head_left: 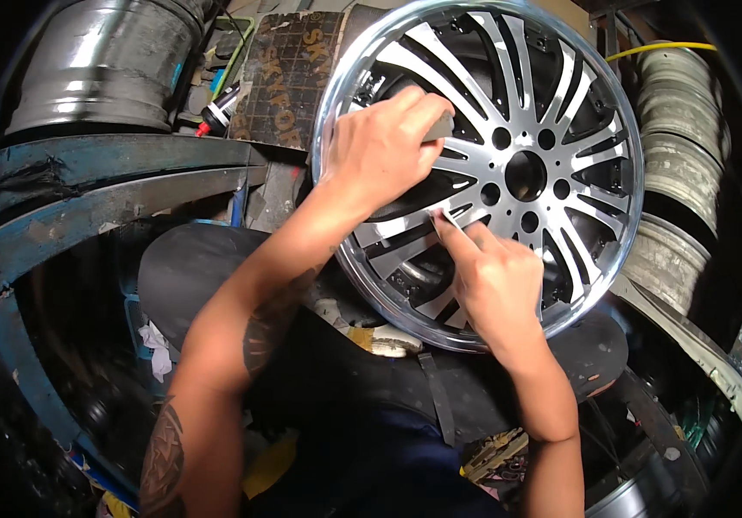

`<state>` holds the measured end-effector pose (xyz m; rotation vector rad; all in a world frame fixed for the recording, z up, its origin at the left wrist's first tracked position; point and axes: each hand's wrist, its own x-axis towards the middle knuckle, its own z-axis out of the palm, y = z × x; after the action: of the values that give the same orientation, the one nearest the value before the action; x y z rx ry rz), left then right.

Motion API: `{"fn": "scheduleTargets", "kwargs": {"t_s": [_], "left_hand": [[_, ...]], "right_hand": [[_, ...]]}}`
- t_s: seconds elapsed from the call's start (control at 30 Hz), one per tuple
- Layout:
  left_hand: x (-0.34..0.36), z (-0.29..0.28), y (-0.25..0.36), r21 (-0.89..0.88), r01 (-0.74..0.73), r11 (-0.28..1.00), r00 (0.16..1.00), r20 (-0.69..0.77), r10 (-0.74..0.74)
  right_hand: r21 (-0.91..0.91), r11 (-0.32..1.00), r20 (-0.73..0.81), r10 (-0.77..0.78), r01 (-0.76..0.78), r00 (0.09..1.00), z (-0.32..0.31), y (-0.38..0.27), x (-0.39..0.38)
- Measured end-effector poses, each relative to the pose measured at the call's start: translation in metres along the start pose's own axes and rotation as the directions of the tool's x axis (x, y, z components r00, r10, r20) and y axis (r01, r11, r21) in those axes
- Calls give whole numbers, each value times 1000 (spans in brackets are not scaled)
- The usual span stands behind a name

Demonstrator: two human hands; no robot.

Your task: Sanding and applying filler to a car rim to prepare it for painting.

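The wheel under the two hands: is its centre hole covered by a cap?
No, the round centre hole of the wheel is open and dark, with no cap on it.

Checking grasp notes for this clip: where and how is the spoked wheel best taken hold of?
Probably by the shiny outer lip of the spoked wheel, one hand coming from the right, the other from the upper left. The lip forms a ring around the face, and those stretches show uncovered, while the left hand crosses the left edge.
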<state>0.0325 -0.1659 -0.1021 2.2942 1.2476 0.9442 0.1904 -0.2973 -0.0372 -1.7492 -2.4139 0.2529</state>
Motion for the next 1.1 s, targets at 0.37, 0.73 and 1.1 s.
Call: {"fn": "scheduleTargets", "kwargs": {"t_s": [0.37, 0.73, 1.1], "left_hand": [[3, 4, 3, 7, -4, 1000, 1000, 7, 4], [-1, 1, 4, -12, 12, 1000, 1000, 18, -12], [5, 1, 6, 4, 16, 1000, 998, 55, -16]], "right_hand": [[-3, 999, 0, 43, -43, 999, 5, 2, 2], [13, 1000, -12, 29, -28, 1000, 3, 0, -3], [199, 977, -104, 94, -72, 990, -10, 19, 4]]}}
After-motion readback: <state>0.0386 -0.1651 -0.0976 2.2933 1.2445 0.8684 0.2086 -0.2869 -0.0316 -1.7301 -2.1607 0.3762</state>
